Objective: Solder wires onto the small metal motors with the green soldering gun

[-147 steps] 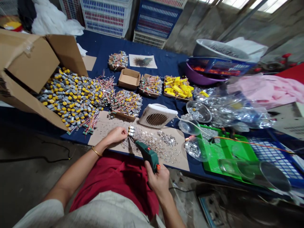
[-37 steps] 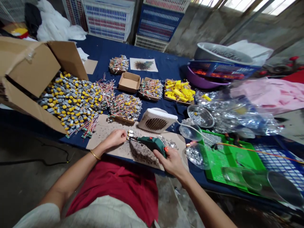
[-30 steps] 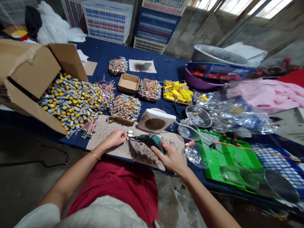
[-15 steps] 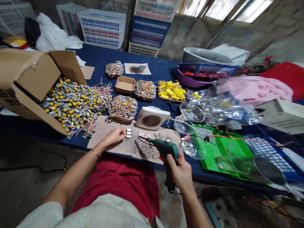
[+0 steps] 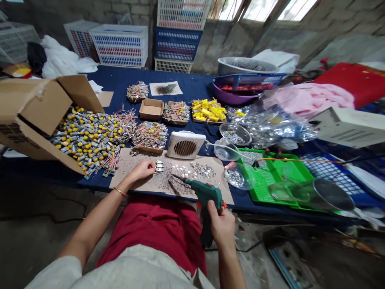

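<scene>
My right hand (image 5: 221,224) is wrapped round the grip of a green soldering gun (image 5: 207,192), its narrow tip pointing left over the cardboard sheet (image 5: 126,164). My left hand (image 5: 144,169) rests on that sheet with its fingers pinched at the left end of a short row of small motors (image 5: 159,166); the fingertips are partly hidden. A gap separates the gun's tip from the motors. Small metal pieces (image 5: 206,170) lie scattered on the sheet, and a white vent fan (image 5: 186,145) stands behind them.
An open carton (image 5: 36,100) spills many yellow-ended motors (image 5: 90,136) on the left. Behind the fan are a box of wired motors (image 5: 150,136) and a box of yellow parts (image 5: 209,110). Right are a clear bowl (image 5: 240,176), a green tray (image 5: 258,188) and a cord (image 5: 303,160).
The soldering gun and right hand have shifted slightly left and down in the picture, as the whole view has shifted too. The left hand stays by the motors.
</scene>
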